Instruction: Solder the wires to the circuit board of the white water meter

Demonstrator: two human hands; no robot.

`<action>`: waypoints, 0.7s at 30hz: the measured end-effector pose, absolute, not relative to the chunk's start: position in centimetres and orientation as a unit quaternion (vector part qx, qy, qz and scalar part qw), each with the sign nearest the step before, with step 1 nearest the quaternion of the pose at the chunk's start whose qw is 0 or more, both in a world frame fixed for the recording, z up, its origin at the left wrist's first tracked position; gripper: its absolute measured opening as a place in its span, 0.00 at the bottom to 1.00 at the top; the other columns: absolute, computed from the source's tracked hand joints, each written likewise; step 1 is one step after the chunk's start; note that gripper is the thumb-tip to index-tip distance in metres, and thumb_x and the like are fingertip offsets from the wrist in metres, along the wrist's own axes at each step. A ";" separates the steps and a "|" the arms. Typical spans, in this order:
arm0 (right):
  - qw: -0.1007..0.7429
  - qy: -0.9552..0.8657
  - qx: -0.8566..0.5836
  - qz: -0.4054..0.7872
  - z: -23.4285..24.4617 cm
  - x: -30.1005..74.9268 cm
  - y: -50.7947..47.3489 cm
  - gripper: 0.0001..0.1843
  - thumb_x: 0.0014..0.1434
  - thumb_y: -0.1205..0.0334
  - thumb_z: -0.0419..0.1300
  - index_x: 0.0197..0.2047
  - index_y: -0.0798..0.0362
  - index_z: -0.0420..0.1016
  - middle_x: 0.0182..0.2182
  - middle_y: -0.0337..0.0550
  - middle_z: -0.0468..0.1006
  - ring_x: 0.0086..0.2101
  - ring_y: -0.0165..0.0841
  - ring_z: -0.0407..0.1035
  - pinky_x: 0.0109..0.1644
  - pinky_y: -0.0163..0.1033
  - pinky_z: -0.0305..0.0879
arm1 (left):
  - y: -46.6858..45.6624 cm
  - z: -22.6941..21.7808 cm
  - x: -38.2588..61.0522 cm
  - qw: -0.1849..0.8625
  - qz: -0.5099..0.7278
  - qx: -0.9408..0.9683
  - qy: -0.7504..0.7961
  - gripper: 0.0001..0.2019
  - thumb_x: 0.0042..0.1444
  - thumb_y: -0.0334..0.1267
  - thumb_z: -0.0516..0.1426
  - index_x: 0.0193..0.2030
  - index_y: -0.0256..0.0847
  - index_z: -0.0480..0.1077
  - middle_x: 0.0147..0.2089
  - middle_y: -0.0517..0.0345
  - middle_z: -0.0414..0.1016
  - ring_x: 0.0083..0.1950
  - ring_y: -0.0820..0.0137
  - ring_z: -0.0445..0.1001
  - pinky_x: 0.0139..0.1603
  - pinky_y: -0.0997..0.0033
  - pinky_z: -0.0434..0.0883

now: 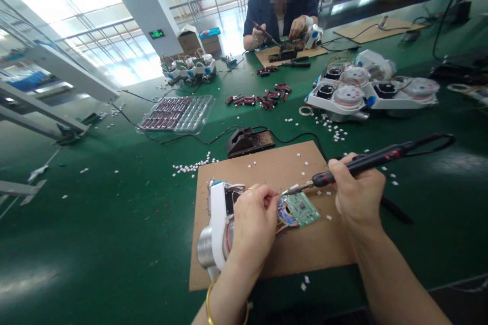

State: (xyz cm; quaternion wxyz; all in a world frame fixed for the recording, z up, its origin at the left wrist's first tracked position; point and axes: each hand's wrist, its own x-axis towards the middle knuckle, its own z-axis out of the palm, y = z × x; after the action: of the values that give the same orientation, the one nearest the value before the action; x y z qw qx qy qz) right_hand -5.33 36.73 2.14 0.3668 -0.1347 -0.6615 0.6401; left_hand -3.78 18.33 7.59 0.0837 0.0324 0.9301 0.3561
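Observation:
In my right hand (360,187) is a black soldering iron (335,175) with red marks, its metal tip slanting down to the left edge of a green circuit board (303,210). My left hand (257,213) is pinched closed beside that tip, on what looks like a thin red wire, mostly covered by the fingers. Coloured wires and a blue part (285,214) lie at the board's left side. Left of the hand, a white housing (218,223) with a silver cylinder (206,247) is partly hidden by my wrist. All of this rests on a brown cardboard sheet (312,254).
Behind the cardboard stands a soldering iron stand (244,142). Small white pieces (194,166) are scattered around. Further off are a clear tray of parts (177,114), red-black wire bundles (272,97) and white assemblies (351,91). A co-worker (282,15) sits across the green table (95,213).

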 end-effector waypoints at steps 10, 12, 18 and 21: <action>0.367 -0.663 -0.134 0.639 2.2 -5.2 36.7 0.20 0.56 0.57 0.65 0.25 0.60 0.60 0.24 0.38 0.59 0.25 0.22 0.58 0.30 0.31 0.58 | 18.3 7.3 -3.8 0.078 0.348 0.035 0.934 0.06 0.60 0.34 0.58 0.34 0.40 0.77 0.35 0.62 0.74 0.38 0.74 0.67 0.41 0.71 0.57; 0.365 -0.663 -0.135 0.639 2.2 -5.3 36.7 0.20 0.56 0.57 0.65 0.25 0.60 0.61 0.24 0.38 0.59 0.25 0.22 0.58 0.30 0.31 0.58 | 18.3 7.2 -3.8 0.079 0.343 0.036 0.935 0.06 0.59 0.33 0.58 0.34 0.40 0.77 0.35 0.62 0.74 0.38 0.74 0.67 0.40 0.71 0.57; 0.363 -0.664 -0.137 0.639 2.0 -5.3 36.7 0.20 0.56 0.56 0.65 0.25 0.60 0.61 0.23 0.37 0.59 0.24 0.22 0.58 0.30 0.32 0.57 | 18.3 7.5 -3.8 0.079 0.334 0.030 0.939 0.06 0.59 0.34 0.58 0.33 0.41 0.77 0.34 0.62 0.74 0.38 0.73 0.68 0.40 0.71 0.57; 0.367 -0.666 -0.128 0.637 2.1 -5.3 36.7 0.19 0.56 0.57 0.65 0.25 0.60 0.61 0.23 0.37 0.59 0.24 0.22 0.58 0.30 0.32 0.57 | 18.4 7.7 -3.8 0.084 0.334 0.028 0.939 0.07 0.59 0.34 0.58 0.33 0.41 0.77 0.34 0.62 0.75 0.38 0.74 0.68 0.39 0.71 0.57</action>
State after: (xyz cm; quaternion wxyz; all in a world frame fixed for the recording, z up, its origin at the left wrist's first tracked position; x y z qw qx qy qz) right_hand -5.25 36.68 2.08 0.3666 -0.1284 -0.6662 0.6367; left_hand -3.76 18.38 7.67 0.0836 0.0275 0.9386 0.3336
